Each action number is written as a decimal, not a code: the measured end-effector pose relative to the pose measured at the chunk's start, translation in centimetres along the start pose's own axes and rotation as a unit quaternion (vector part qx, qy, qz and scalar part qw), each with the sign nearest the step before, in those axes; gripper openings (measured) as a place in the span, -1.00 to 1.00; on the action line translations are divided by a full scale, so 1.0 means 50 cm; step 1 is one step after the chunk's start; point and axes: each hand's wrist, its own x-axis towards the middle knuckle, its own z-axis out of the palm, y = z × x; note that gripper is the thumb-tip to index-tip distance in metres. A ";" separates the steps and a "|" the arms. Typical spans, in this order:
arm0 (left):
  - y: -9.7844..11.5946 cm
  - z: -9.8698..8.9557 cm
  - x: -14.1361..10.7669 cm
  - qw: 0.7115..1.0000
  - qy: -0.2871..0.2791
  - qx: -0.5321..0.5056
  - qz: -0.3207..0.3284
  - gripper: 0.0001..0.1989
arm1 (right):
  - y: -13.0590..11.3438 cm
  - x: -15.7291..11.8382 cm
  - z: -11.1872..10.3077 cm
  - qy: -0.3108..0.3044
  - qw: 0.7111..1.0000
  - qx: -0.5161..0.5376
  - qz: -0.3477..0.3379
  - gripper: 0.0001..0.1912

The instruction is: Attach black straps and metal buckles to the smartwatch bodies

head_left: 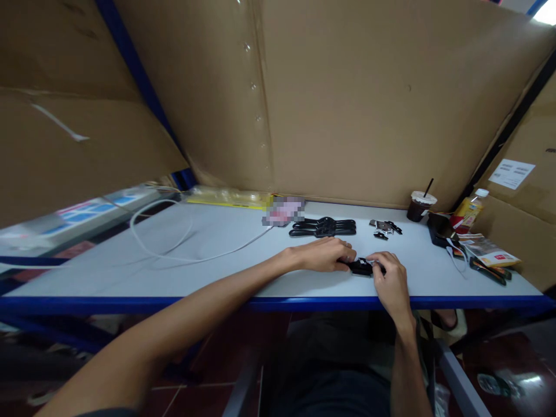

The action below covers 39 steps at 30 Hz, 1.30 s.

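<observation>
Near the front edge of the table, a small black part [361, 268] with a shiny bit on top lies between my hands. From its left side my left hand [328, 255] grips it with bent fingers, a ring on one of them. At its right end my right hand [391, 275] is closed on it, thumb and fingers pinched together. Just beyond my left hand is a group of long black plastic pieces [324, 227], laid side by side. Several small black and metal pieces [384, 227] lie loose past my right hand. My fingers hide both ends of the part.
A white cable [212, 256] loops over the table [243, 278] to a blurred-out device [284, 211]. At right stand a drink cup [420, 205], a bottle [473, 209], a black box [438, 229] and a packet [490, 250]. Cardboard walls [339, 104] enclose the back and sides.
</observation>
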 end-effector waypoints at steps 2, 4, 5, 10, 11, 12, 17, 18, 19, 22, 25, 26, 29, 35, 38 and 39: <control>-0.001 0.000 0.001 1.000 0.000 -0.003 0.000 -0.97 | -0.003 0.000 -0.001 -0.002 1.000 0.004 -0.004 -0.70; -0.002 0.001 0.001 1.000 0.001 -0.005 0.000 -0.97 | -0.004 -0.001 -0.002 -0.004 1.000 0.010 -0.009 -0.70; -0.002 0.001 0.001 1.000 0.002 -0.006 0.000 -0.97 | -0.004 -0.001 -0.002 -0.006 1.000 0.014 -0.011 -0.69; 0.000 -0.001 -0.001 1.000 0.002 -0.009 0.003 -0.97 | 0.008 -0.002 -0.006 -0.016 0.999 0.036 -0.022 -0.67; 0.001 -0.001 -0.001 1.000 0.002 -0.010 0.003 -0.98 | 0.010 -0.002 -0.007 -0.016 0.999 0.039 -0.023 -0.66; 0.001 -0.001 -0.001 1.000 0.003 -0.011 0.002 -0.98 | 0.013 -0.002 -0.007 -0.016 0.999 0.041 -0.023 -0.66; -0.003 0.004 0.000 1.000 0.008 -0.012 0.004 -0.96 | 0.013 -0.001 -0.007 -0.018 0.999 0.043 -0.023 -0.64; -0.004 0.004 0.000 1.000 0.008 -0.009 0.005 -0.96 | 0.010 -0.001 -0.006 -0.019 0.999 0.042 -0.020 -0.64; -0.004 0.004 0.000 1.000 0.009 -0.004 0.004 -0.95 | 0.008 -0.001 -0.005 -0.020 0.999 0.039 -0.017 -0.65; -0.003 0.003 -0.001 1.000 0.008 0.019 -0.005 -0.94 | 0.004 -0.002 -0.011 -0.027 1.000 0.013 -0.001 -0.70; -0.004 0.004 -0.003 0.998 0.016 0.053 -0.022 -0.88 | 0.015 -0.006 -0.036 -0.038 0.999 -0.027 0.023 -0.76; -0.005 0.005 -0.003 0.997 0.019 0.065 -0.027 -0.86 | 0.022 -0.007 -0.048 -0.046 0.998 -0.034 0.029 -0.79; -0.012 0.013 -0.001 0.994 0.033 0.094 -0.036 -0.81 | 0.044 -0.008 -0.078 -0.085 0.996 -0.019 0.027 -0.84; -0.033 0.027 0.005 0.985 0.071 0.151 -0.049 -0.64 | 0.085 -0.013 -0.107 -0.041 0.996 -0.058 0.058 -0.83; -0.040 0.031 0.005 0.982 0.075 0.165 -0.051 -0.59 | 0.118 -0.026 -0.135 -0.003 0.991 -0.107 0.080 -0.77; -0.041 0.031 0.005 0.982 0.076 0.164 -0.050 -0.59 | 0.130 -0.032 -0.148 0.013 0.988 -0.123 0.088 -0.74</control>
